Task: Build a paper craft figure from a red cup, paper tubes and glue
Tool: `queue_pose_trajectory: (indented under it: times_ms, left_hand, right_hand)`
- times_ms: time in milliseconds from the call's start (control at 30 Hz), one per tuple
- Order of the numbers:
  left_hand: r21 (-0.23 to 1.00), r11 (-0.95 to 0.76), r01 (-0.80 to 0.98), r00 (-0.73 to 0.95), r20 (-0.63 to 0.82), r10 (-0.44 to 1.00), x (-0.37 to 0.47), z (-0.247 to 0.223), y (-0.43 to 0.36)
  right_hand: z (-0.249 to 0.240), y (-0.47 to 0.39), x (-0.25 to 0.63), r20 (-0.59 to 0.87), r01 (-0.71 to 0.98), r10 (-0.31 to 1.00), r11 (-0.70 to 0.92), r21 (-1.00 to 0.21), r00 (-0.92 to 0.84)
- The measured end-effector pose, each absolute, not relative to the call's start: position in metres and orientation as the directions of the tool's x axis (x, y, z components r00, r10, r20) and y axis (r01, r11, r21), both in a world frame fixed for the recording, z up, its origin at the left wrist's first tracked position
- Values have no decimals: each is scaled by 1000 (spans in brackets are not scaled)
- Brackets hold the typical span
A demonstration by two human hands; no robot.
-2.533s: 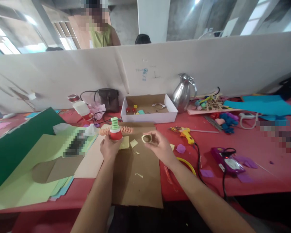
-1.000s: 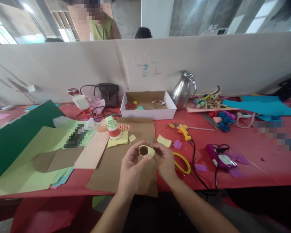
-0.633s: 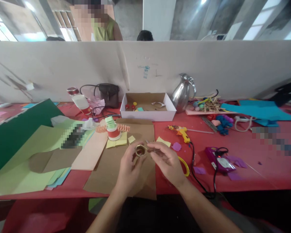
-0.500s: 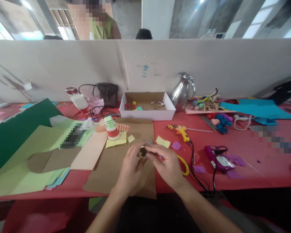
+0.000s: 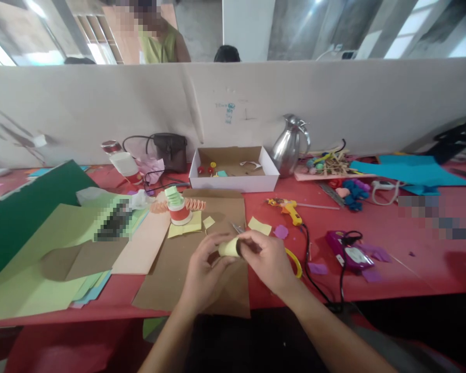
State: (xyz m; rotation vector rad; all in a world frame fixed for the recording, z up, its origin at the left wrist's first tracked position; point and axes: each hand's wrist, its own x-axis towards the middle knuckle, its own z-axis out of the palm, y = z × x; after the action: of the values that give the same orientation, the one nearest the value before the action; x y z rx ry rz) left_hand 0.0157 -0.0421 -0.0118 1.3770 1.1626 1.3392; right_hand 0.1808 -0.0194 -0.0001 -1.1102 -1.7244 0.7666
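A: What do your hands hold?

B: Your left hand [image 5: 204,269] has a pale yellow paper tube [image 5: 228,249] held between thumb and fingers. Your right hand [image 5: 270,264] is at the tube's dark open end, fingers bent and close together; whether they pinch the rim, I cannot tell.

A: Where is that tube?

B: In front of you, lying sideways above the brown cardboard sheet [image 5: 202,295], its opening toward your right hand. Just beyond your fingers, a pointed metal tool [image 5: 238,227] shows, partly hidden.

A: And around your hands?

B: Ahead and to your left, a red-and-white cup [image 5: 179,214] stands upright on yellow paper [image 5: 177,230], with a folded green strip [image 5: 173,196] on top and orange folded strips [image 5: 196,204] at both sides. On your right, the yellow glue gun [image 5: 292,211] lies on the red table [image 5: 431,269].
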Motion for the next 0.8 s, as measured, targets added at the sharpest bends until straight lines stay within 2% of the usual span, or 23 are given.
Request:
queue_pose_trajectory:
  times_ms: [67,167,233,300,367,400,467,533,567,633,800]
  left_hand:
    - [986,-165,32,26,165,986,9,-12,-41]
    - [986,-163,31,44,162,986,2,-14,-37]
    - [990,-143,-11,42,143,989,0,-18,-35]
    - [987,-88,-132,27,92,995,-1,-25,-33]
    - [950,-13,-312,9,17,1000,-1,-32,-33]
    - [918,22,-395,3,-23,1000,-1,-36,-33]
    - [852,71,-518,8,-78,997,-2,-41,-32]
    - [816,71,-574,-1,-87,996,-5,-44,-32]
    - [811,55,-582,-16,-79,997,-6,-45,-32]
    - [816,14,-578,-58,-58,997,-8,-45,-32]
    - [817,-47,-574,-151,-49,987,-10,-39,-34]
  right_hand:
    - [-1,-20,180,334,342,917,393,-853,-219]
    - [-1,-19,178,386,395,889,456,-798,-246]
    - [0,-16,180,365,371,895,441,-818,-257]
    - [0,-12,187,286,318,918,368,-874,-276]
    - [-3,-11,201,200,388,941,299,-872,-274]
    - [-7,-13,210,173,480,951,281,-831,-257]
    - [-19,-19,229,160,711,962,273,-648,-224]
    - [-35,-29,245,161,834,961,277,-477,-227]
    - [-45,-33,250,145,856,958,286,-430,-247]
    - [-61,-39,257,125,868,956,295,-399,-267]
    - [-72,-35,258,57,853,963,259,-452,-263]
